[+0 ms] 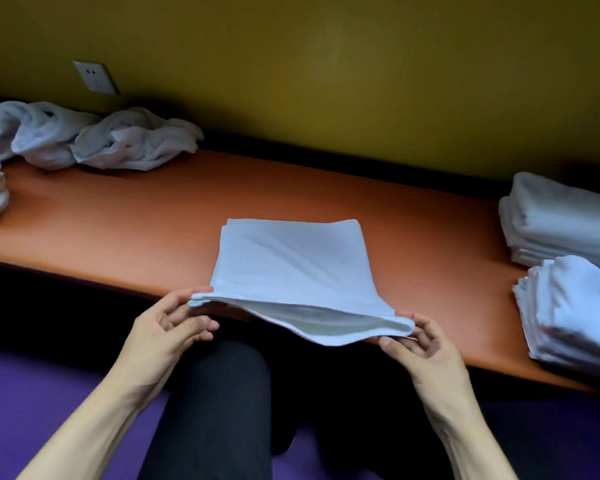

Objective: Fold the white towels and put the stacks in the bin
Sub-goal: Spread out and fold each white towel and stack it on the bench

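White crumpled towels [84, 136] heaped far left of both grips, at the back of the orange bench [118, 220], under a wall socket [96, 77] on the yellow wall [326, 64]. Left hand [168, 329]: grip closed on the near left corner of the folded towel [288, 268], thumb on top, fingers curled beneath. Towel stretched between the two grips, near edge lifted off the bench and sagging open in layers, far half lying flat on the bench. Right hand [421, 351]: grip pinching the near right corner, thumb below, fingers curled. Well to the right of that grip, two folded stacks [565, 271], one behind the other, at the bench end. Below the grips, dark trousers [219, 410] and purple floor [32, 393].
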The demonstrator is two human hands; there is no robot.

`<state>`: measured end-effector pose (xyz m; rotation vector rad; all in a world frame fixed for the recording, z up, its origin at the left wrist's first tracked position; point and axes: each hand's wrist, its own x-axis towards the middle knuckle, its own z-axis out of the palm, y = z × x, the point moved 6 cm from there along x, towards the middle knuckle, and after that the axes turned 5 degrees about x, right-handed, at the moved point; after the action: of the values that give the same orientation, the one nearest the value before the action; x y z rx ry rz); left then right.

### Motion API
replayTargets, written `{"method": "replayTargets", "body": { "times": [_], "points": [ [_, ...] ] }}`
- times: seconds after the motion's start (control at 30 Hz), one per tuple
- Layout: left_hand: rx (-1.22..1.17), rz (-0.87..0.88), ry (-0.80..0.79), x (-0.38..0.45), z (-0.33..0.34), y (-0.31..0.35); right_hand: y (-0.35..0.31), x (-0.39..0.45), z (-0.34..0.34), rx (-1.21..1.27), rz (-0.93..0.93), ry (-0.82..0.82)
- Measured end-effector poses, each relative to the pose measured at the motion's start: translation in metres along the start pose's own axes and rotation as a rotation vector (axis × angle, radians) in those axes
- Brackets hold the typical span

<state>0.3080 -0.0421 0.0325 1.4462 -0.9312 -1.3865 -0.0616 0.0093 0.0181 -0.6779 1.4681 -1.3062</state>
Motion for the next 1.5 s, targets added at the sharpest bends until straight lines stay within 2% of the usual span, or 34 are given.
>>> {"method": "replayTargets", "body": {
  "times": [0.2, 0.33, 0.5, 0.7, 0.83, 1.0, 1.07, 1.13, 1.2, 1.27, 1.33, 1.4, 1.5],
  "points": [
    [0.335, 0.165, 0.189, 0.006, -0.005, 0.007, -0.014, 0.022, -0.006, -0.337, -0.256, 0.188],
    [0.567, 0.287, 0.261, 0.025, -0.003, 0.018, -0.029, 0.049, 0.010, -0.392, -0.368, 0.175],
    [0.460, 0.232, 0.190, 0.078, 0.007, 0.003, -0.028, 0.109, 0.039, -0.365, -0.367, 0.093],
    [0.530, 0.294, 0.334, 0.134, 0.017, 0.008, -0.023, 0.183, 0.065, -0.416, -0.381, 0.137],
    [0.583, 0.285, 0.373, 0.174, 0.020, 0.011, -0.028, 0.217, 0.081, -0.468, -0.398, 0.158],
    [0.765, 0.233, 0.403, 0.199, 0.024, -0.003, -0.006, 0.236, 0.087, -0.683, -0.272, 0.197],
    [0.931, 0.358, 0.439, 0.192, 0.027, 0.000, 0.000, 0.231, 0.085, -0.745, -0.275, 0.211],
    [1.106, 0.590, 0.362, 0.174, 0.044, 0.007, 0.002, 0.215, 0.078, -0.811, -0.269, 0.244],
    [1.285, 0.730, 0.165, 0.156, 0.066, -0.003, 0.007, 0.196, 0.068, -0.886, -0.219, 0.273],
    [1.454, 0.673, -0.058, 0.147, 0.078, -0.027, 0.013, 0.176, 0.059, -0.935, -0.165, 0.275],
    [1.591, 0.559, -0.185, 0.149, 0.077, -0.048, 0.018, 0.162, 0.052, -0.964, -0.090, 0.262],
    [1.657, 0.504, -0.208, 0.155, 0.073, -0.056, 0.022, 0.157, 0.049, -0.919, 0.019, 0.228],
    [1.680, 0.476, -0.207, 0.157, 0.074, -0.057, 0.023, 0.157, 0.046, -0.656, 0.180, 0.211]
  ]
}}
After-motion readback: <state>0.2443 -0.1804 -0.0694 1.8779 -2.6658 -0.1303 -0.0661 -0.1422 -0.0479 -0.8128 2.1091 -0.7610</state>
